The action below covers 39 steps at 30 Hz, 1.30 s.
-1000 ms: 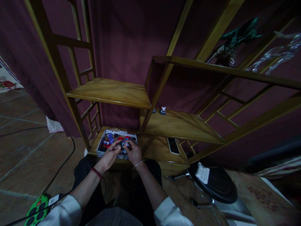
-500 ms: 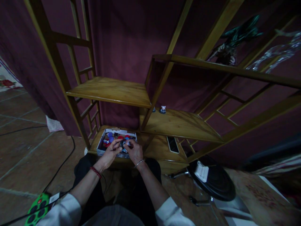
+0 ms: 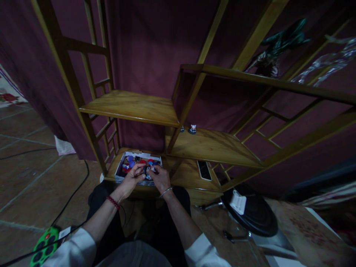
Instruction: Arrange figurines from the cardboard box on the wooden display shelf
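Observation:
Over a shallow white cardboard box on the lowest shelf, both hands meet at one small toy figurine with a dark part and a white-and-blue part. My left hand pinches its dark side. From the other side, the fingers of my right hand are closed on the pale part. Fingers cover much of the figurine, so its details are unclear. Inside the box lie several small red, blue and purple pieces, among them a purple piece and a red piece.
A small figurine stands on the middle shelf, with another partly behind the upright. A phone lies on the lower shelf. At right is a black stool bearing a white object. A green power strip with cables lies at lower left.
My right hand has shifted very slightly, its fingers still on the figurine. My left hand keeps its place, and the box and shelf items are unmoved.

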Available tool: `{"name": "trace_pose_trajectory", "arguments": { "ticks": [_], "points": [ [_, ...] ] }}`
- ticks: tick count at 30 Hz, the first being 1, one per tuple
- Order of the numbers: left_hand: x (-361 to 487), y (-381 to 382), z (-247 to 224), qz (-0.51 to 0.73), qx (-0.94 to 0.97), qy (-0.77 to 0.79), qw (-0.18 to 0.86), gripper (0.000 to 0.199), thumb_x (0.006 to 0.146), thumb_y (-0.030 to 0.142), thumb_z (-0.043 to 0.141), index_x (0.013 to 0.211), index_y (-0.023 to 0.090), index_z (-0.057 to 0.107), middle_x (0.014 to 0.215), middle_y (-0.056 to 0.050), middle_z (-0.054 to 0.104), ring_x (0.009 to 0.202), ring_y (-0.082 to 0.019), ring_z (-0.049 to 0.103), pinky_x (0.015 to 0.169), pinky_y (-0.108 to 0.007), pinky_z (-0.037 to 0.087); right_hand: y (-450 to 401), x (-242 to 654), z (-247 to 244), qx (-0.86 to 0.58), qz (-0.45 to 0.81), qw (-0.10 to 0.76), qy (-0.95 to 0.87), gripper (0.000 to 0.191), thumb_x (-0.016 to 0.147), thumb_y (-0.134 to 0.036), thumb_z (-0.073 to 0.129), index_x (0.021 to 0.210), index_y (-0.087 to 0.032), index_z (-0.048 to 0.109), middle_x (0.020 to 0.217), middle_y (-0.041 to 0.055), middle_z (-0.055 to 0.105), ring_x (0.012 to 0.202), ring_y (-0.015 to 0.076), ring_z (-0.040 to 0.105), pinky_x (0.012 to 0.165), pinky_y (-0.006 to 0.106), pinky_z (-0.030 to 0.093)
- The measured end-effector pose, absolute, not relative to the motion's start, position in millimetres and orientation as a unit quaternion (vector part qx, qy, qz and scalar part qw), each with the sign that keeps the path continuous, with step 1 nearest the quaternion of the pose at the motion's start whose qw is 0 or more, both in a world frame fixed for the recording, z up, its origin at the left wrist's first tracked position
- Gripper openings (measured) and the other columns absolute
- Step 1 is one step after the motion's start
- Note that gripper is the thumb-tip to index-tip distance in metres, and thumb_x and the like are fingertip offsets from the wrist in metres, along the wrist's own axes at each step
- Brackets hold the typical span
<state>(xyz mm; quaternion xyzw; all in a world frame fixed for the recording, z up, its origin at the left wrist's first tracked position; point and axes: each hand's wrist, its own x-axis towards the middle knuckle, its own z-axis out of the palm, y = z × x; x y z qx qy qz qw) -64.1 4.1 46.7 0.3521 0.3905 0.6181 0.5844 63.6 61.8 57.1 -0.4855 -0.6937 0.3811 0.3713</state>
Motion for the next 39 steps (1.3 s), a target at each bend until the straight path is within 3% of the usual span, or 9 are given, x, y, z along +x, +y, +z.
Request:
{"name": "trace_pose_trajectory", "arguments": {
  "ticks": [5, 17, 26, 39],
  "points": [
    [-66, 3, 47, 0.604, 0.371, 0.390, 0.588, 0.041, 0.066, 0.016, 0.066, 0.104, 0.023, 0.052, 0.114, -0.005, 0.058, 0.110, -0.016, 0.046, 0.092, -0.028, 0.032, 62, 63, 55, -0.487, 0.414, 0.367, -0.676, 0.022, 0.065, -0.038, 0.056, 0.058, -0.018, 0.057, 0.050, -0.0049, 0.053, 0.052, 0.0104, 0.050, 0.051, 0.019, 0.039],
    [-70, 5, 49, 0.585, 0.382, 0.432, 0.570, 0.046, 0.060, 0.016, 0.070, 0.104, 0.022, 0.056, 0.110, -0.005, 0.059, 0.106, -0.017, 0.049, 0.090, -0.029, 0.036, 61, 59, 53, -0.493, 0.555, 0.369, -0.559, 0.022, 0.059, -0.038, 0.061, 0.062, -0.017, 0.058, 0.046, -0.0052, 0.052, 0.043, 0.0097, 0.050, 0.042, 0.019, 0.040],
    [-71, 7, 43, 0.583, 0.371, 0.469, 0.550, 0.051, 0.057, 0.016, 0.071, 0.107, 0.022, 0.060, 0.112, -0.006, 0.060, 0.110, -0.022, 0.048, 0.097, -0.037, 0.032, 62, 59, 51, -0.485, 0.535, 0.378, -0.580, 0.020, 0.060, -0.037, 0.061, 0.060, -0.018, 0.057, 0.046, -0.0057, 0.052, 0.043, 0.0090, 0.050, 0.042, 0.019, 0.041],
    [-67, 6, 53, 0.597, 0.319, 0.490, 0.550, 0.053, 0.052, 0.015, 0.075, 0.103, 0.022, 0.063, 0.112, -0.004, 0.061, 0.106, -0.022, 0.051, 0.095, -0.038, 0.035, 63, 60, 44, -0.468, 0.467, 0.411, -0.628, 0.020, 0.065, -0.037, 0.057, 0.071, -0.019, 0.060, 0.061, -0.0035, 0.058, 0.058, 0.0117, 0.054, 0.053, 0.021, 0.044]
  ]
}}
